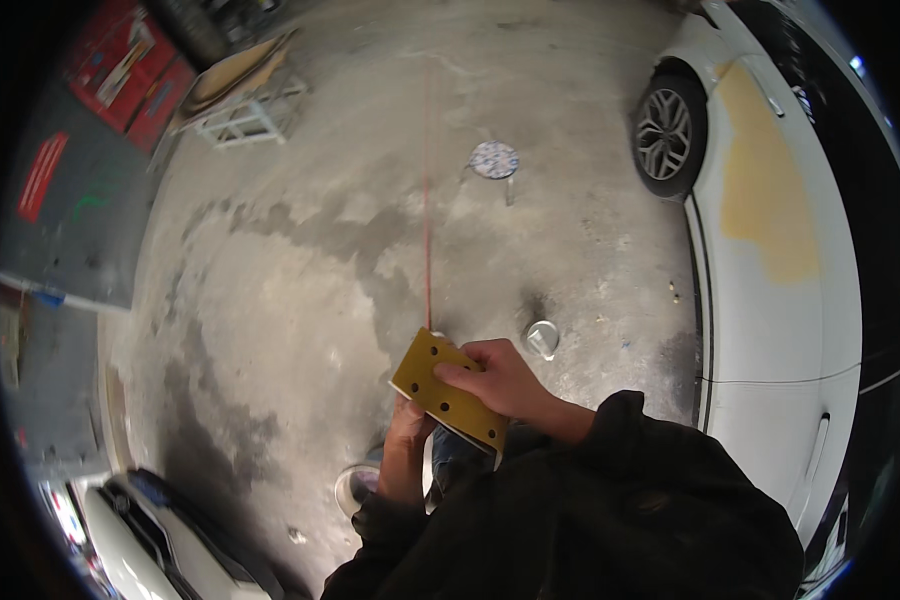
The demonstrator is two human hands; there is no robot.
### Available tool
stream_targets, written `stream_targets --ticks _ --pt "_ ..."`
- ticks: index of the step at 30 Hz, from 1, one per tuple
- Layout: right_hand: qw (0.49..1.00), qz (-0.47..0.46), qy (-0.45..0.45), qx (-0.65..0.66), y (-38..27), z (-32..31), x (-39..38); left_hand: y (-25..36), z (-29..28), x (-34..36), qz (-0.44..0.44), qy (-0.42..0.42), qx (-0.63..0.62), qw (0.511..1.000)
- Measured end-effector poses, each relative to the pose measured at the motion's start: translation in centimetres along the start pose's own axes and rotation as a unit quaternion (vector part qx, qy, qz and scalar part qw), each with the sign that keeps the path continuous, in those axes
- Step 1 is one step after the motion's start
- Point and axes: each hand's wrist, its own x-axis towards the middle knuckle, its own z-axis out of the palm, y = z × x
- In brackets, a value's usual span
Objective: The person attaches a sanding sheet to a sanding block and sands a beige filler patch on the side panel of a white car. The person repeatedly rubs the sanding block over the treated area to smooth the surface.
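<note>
A yellow rectangular sanding sheet with dark holes is held in front of my body, seemingly on a flat backing. My right hand grips it from the right, thumb lying across the yellow face. My left hand grips it from below at the left, its fingers partly hidden underneath. A small metal can or lid sits on the floor just beyond the sheet. My foot in a shoe shows at lower left.
A white car with a yellowish patch lines the right. A round patterned stool stands ahead. Red-grey cabinets and a white rack stand left. Another white vehicle is at lower left. A red line crosses the concrete floor.
</note>
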Motion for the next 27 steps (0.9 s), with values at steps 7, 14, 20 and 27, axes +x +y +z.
stream_targets --ticks 7,14,20,27 --pt "0.998 0.011 0.049 0.047 -5.1 -7.3 13.3 6.1 1.2 19.3 -0.026 -0.083 0.001 0.996" --pt "0.982 0.073 0.096 0.144 -9.0 -13.8 17.8 11.4 2.3 36.0 -0.030 -0.114 0.003 0.993" --pt "0.955 0.107 0.212 0.177 -9.8 -17.9 21.7 8.8 4.1 47.0 -0.071 -0.143 -0.038 0.986" --pt "0.932 0.122 0.263 0.216 -9.7 -26.5 25.9 4.5 6.5 57.2 -0.141 -0.205 -0.063 0.967"
